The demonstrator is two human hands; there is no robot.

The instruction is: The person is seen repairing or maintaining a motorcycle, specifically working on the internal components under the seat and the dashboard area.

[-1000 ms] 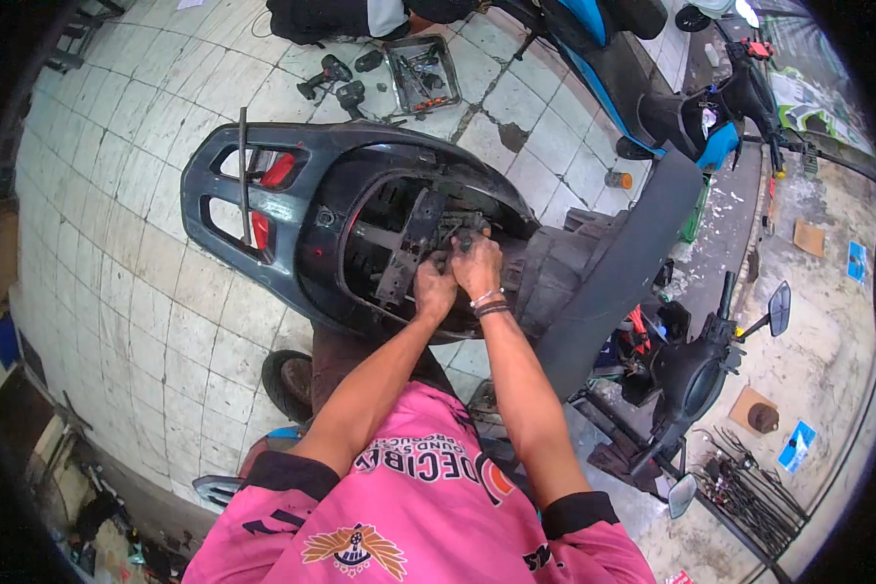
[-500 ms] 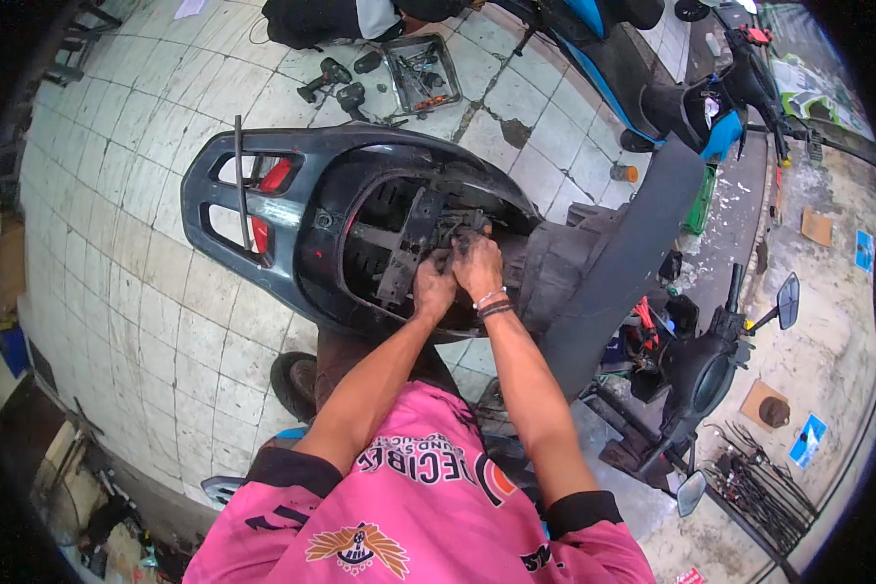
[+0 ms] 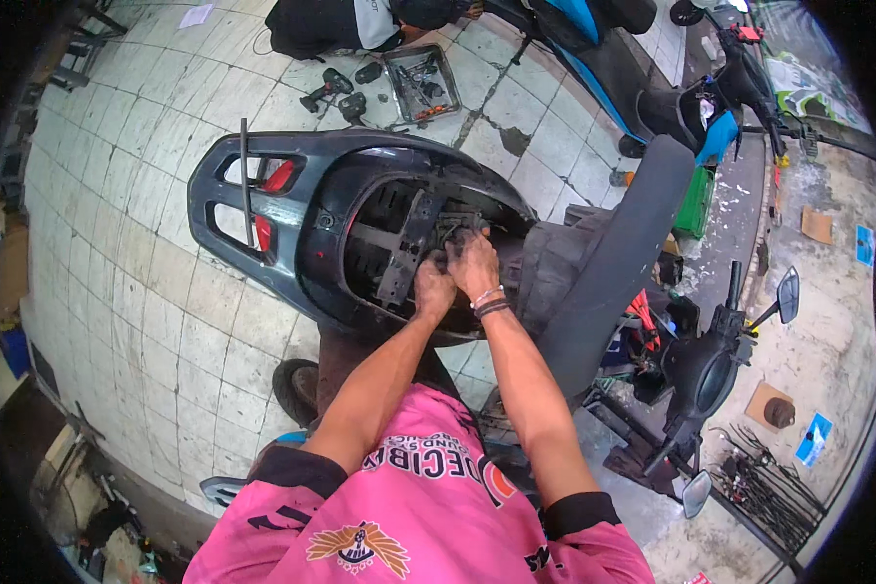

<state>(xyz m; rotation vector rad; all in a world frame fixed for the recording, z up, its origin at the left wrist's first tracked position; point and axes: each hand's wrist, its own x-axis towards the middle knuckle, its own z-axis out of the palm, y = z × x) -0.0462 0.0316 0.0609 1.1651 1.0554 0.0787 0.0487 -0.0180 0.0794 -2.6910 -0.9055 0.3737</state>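
Observation:
A dark grey scooter body section (image 3: 316, 156), with a rear rack and red lights at its left, lies across the view. In its open middle is a metal bracket (image 3: 399, 268) among slots and small dark fittings. My left hand (image 3: 432, 284) is inside the opening at the bracket's right, fingers curled on something too small to make out. My right hand (image 3: 475, 263) sits just beside it, slightly higher, its fingers bent round a small dark part that I cannot identify, partly hidden by the hand. A raised black seat (image 3: 613, 253) stands to the right.
Power drills (image 3: 338, 83) and a metal tool tray (image 3: 421, 80) lie on the tiled floor beyond, near a co-worker (image 3: 331, 21) in black and white. A blue-and-black scooter (image 3: 715, 136) is at top right, a green bin (image 3: 695, 204) below it, and another scooter's handlebar (image 3: 715, 360) at right.
My hands stay at the same spot in the opening, with only slight finger movement. The view has shifted very slightly; nothing else has visibly moved.

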